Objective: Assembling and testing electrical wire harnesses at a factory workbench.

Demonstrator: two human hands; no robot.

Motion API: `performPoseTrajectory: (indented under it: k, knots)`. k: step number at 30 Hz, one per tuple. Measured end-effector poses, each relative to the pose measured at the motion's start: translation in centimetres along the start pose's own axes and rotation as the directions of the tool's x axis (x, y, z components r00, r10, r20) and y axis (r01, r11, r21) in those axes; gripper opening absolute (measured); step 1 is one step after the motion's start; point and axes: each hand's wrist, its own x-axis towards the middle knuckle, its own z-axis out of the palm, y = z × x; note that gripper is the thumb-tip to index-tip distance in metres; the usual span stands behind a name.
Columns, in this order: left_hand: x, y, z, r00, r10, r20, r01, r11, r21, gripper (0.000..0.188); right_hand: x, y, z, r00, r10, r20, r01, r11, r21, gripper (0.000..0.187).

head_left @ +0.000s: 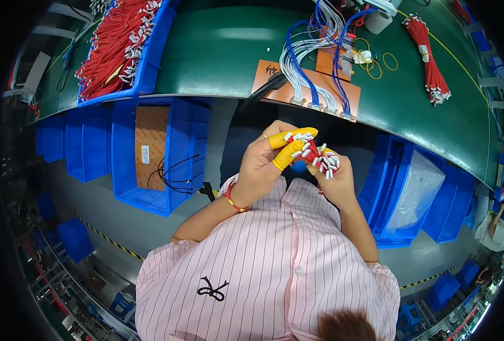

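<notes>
Both my hands are raised together below the edge of the green table point(218, 62). Between them is a small bundle of short red wires with white end connectors point(315, 154). My left hand point(260, 170) wears yellow finger cots and a red bracelet; its fingertips pinch the bundle's left end. My right hand point(336, 183) grips the bundle from the right, and white connectors stick out above its fingers. My pink striped shirt fills the lower part of the view.
On the table are a blue bin of red wires point(121, 45), a blue and white wire harness on an orange board point(314, 68), yellow rubber bands point(380, 61) and a tied red wire bundle point(431, 62). Blue bins point(172, 153) and one with a clear bag point(417, 193) stand below. Another person point(496, 227) is at far right.
</notes>
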Motion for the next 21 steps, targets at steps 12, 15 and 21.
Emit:
performPoseTrajectory:
  k: [12,15,21]
  knots:
    - [1.4,-1.3,0.4,0.976,-0.170,0.137,0.202,0.940,-0.274,0.029,-1.1,3.2,-4.0,0.964,0.241,0.114,-0.265,0.803,0.534,0.028]
    - [1.2,-1.6,-0.1,0.990,-0.020,0.138,0.034,0.994,-0.102,0.025,-0.2,2.3,-3.0,0.979,0.200,0.042,-0.202,0.921,0.333,0.029]
    - [1.4,-1.8,-0.6,0.995,-0.097,-0.037,0.084,0.962,-0.258,0.019,0.2,3.3,-2.4,0.969,0.247,-0.016,-0.236,0.939,0.251,0.024]
